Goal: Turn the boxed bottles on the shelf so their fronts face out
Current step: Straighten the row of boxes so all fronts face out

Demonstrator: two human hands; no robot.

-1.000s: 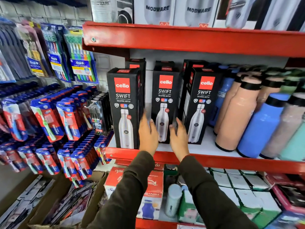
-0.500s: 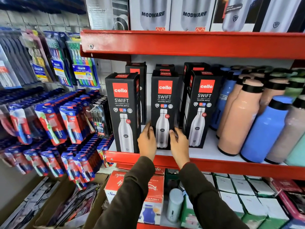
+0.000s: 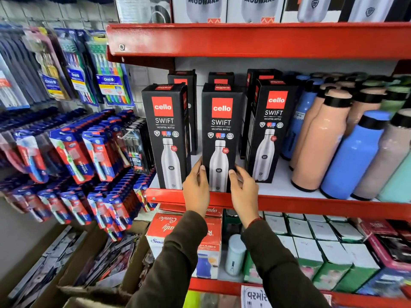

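Observation:
Three black boxed bottles stand in a front row on the red shelf [image 3: 311, 206], all with fronts facing out. The middle box [image 3: 221, 121] stands at the shelf's front edge. My left hand [image 3: 195, 190] grips its lower left side and my right hand [image 3: 243, 192] grips its lower right side. The left box [image 3: 165, 130] stands close beside it, also at the edge. The right box [image 3: 270, 125] stands a little further back, turned slightly. Behind them are three more black boxes [image 3: 221, 78], mostly hidden.
Loose peach and blue bottles [image 3: 320, 141] crowd the shelf's right side. Hanging toothbrush packs [image 3: 84, 150] fill the wall to the left. The upper shelf lip [image 3: 244, 41] overhangs the boxes. Boxed goods [image 3: 311, 245] fill the shelf below.
Both hands went from reaching between the boxes to clasping the middle box, which has come forward to the shelf's front edge.

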